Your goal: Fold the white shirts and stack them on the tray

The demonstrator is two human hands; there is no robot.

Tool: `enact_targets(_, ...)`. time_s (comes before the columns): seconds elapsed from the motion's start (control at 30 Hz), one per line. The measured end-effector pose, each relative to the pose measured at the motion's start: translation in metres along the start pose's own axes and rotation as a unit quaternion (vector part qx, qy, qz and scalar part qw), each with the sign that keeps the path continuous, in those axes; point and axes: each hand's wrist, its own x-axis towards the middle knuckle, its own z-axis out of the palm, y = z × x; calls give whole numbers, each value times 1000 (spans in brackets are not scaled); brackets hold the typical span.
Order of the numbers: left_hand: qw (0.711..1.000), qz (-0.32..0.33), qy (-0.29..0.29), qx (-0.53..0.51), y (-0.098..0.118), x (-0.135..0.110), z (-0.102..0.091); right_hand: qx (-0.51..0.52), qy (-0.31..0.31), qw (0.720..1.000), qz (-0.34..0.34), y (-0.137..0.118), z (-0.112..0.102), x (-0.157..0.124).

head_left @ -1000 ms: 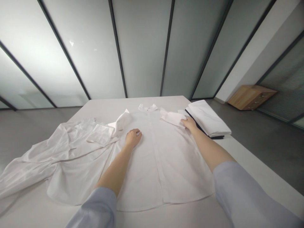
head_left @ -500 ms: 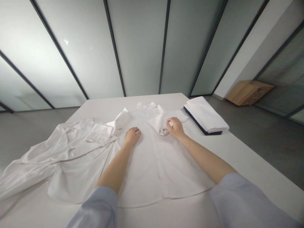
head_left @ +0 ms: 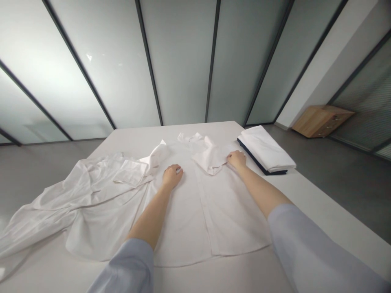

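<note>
- White shirt (head_left: 180, 240) lies mid-frame on the counter (head_left: 317, 211); arranging its sleeve (head_left: 209, 156), turned in over the front, seems in hand.
- Left hand (head_left: 172, 176) rests curled on the shirt; right hand (head_left: 236, 159) bends beside the sleeve. Cannot tell whether either pinches cloth.
- Next move likely calls for keeping the front flat.
- Rumpled garment (head_left: 100, 203) crowds frame left; folded white cloth (head_left: 265, 148) sits near the right hand.

Head view (downward) across table (head_left: 143, 138)
</note>
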Motion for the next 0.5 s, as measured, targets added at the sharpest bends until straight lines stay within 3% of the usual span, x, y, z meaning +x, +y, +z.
enact_targets(0.17, 1000, -1, 1, -4, 2, 0, -1, 28, 51, 998, 25, 9, -10, 10)
enact_targets(0.3, 1000, -7, 2, -6, 4, -1, -2, 114, 182, 975, 52, 17, -34, 30)
enact_targets(0.4, 1000, -14, 0, -15, 3, 0, 0, 174, 278, 943, -54, 1, -53, 37)
enact_targets(0.5, 996, -16, 24, -84, 0, 2, 3, 210, 300, 893, -263, -35, -56, 10)
